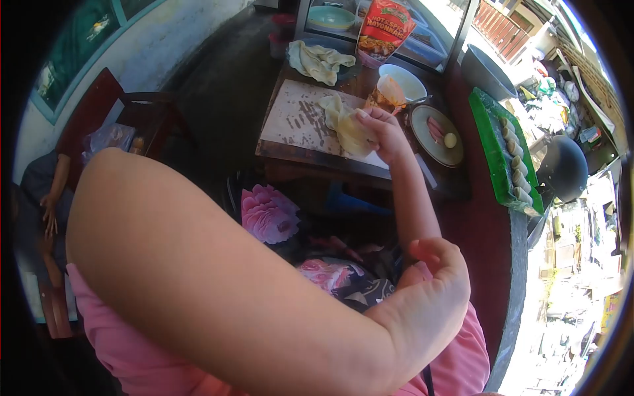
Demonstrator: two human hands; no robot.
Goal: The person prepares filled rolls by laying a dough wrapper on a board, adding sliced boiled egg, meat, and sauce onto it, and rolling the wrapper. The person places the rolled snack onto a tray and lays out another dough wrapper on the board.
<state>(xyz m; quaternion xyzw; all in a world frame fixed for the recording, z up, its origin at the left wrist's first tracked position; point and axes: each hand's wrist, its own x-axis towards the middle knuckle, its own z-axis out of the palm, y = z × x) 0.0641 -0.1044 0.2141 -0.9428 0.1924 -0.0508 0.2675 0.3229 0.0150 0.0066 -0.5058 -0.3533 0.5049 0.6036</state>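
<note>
My right hand (383, 132) pinches the edge of a thin, pale dough wrapper (354, 134) above a white board with dark marks (294, 125). Part of the wrapper droops onto the board. Across my body, my left hand (432, 290) is curled at my right upper arm, closed on the pink sleeve (415, 273); several of its fingers are hidden. Just right of my right hand lies a plate (420, 145) with pink sausage pieces (435, 129) and an egg piece (450, 140). Behind the hand stands an opened packet with orange-red filling or sauce (386, 96).
A green tray (485, 125) of rolled wrappers (518, 165) rests on the ledge at right. At the table's back are a white bowl (404, 82), a red mayonnaise pouch (385, 30) and a crumpled cloth (319, 61). Another person's hands (49, 208) show at far left.
</note>
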